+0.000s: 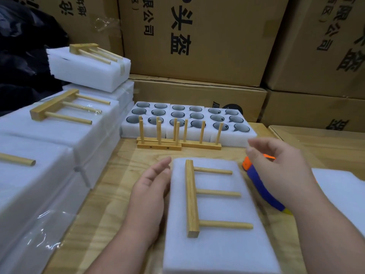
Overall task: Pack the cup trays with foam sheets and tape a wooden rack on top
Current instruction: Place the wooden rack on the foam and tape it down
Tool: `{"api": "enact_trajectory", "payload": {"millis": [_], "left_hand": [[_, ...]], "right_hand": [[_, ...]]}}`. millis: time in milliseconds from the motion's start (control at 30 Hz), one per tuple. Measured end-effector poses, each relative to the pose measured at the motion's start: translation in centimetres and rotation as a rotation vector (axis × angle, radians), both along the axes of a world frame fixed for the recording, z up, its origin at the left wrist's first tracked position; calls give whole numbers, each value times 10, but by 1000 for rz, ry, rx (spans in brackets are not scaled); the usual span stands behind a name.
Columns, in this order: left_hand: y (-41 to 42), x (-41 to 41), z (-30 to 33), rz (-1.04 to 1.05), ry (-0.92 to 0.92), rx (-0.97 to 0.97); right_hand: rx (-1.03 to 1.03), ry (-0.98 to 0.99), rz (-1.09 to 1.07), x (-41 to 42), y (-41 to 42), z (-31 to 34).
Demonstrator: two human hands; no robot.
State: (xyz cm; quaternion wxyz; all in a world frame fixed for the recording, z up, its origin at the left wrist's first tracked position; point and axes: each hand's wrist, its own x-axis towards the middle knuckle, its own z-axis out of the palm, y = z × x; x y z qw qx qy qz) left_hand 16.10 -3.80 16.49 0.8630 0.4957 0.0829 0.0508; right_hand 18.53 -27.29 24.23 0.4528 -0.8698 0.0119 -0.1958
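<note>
On the far left I see finished bundles (65,123), each white foam with a rack taped flat on top, so that is the look I am aiming for. My left hand (150,196) lies along the left edge of the foam pack (217,244) in front of me, fingers straight and relaxed, touching the side and gripping nothing. I judge its job is to steady the pack, so I would press flat against the edge and not squeeze the foam out of square.

The rack (192,198) lies on top of the pack, bar toward the left, three pegs pointing right, not yet taped. It sits a little toward the left, and I would centre it before any tape goes on.

Behind it, spare racks (160,144) stand upright before open trays (187,119) with cups showing in their holes.

My right hand (276,169) hovers above the pack's right edge, fingers loosely curled, holding nothing. Just under it lies the tape gun (262,192), orange and blue. I judge the next move is to take it by the handle and run tape across the pegs, low and tight, wrapping down both sides.
</note>
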Motion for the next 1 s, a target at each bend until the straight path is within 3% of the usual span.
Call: {"api": "enact_trajectory", "payload": {"millis": [100,233,333,867,1000], "left_hand": [[3,2,-1,61,-4,-34],[4,3,-3,72,-19,-29],[4,3,-5,96,-52,-29],[4,2,-1,111,-110,-70],[5,3,-1,112,-120,-43]], "right_hand": [[-91,28,-178,3,-21,9],[-331,399,-240,5,-34,6],[-437,521,-239,4,-31,-3],[-553,462,-269,5,-32,-19],[-316,278,-280,4,-39,-9]]}}
